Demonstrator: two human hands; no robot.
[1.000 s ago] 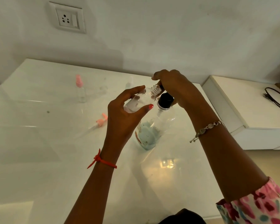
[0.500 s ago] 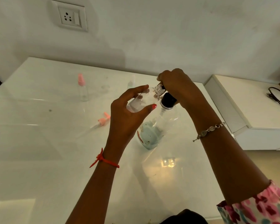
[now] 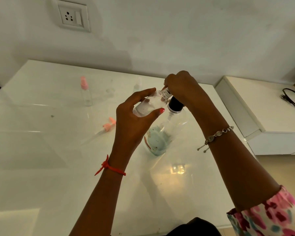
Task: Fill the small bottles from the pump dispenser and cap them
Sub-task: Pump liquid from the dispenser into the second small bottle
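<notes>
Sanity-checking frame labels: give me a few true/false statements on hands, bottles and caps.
1. The left hand holds a small bottle. True.
2. That bottle is capped. False: its threaded neck is bare.
3. The right hand grips the top of the pump dispenser. True.
4. The pink-capped bottle lies on its side. False: it stands upright on the table.
5. Every cap is on a bottle. False: one pink cap lies loose on the table.

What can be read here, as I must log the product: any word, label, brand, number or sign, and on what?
No text can be read.
Pump dispenser: its pale blue and red label is too blurred to read.
Held small bottle: no print visible.
Wall socket: no readable marking.
</notes>
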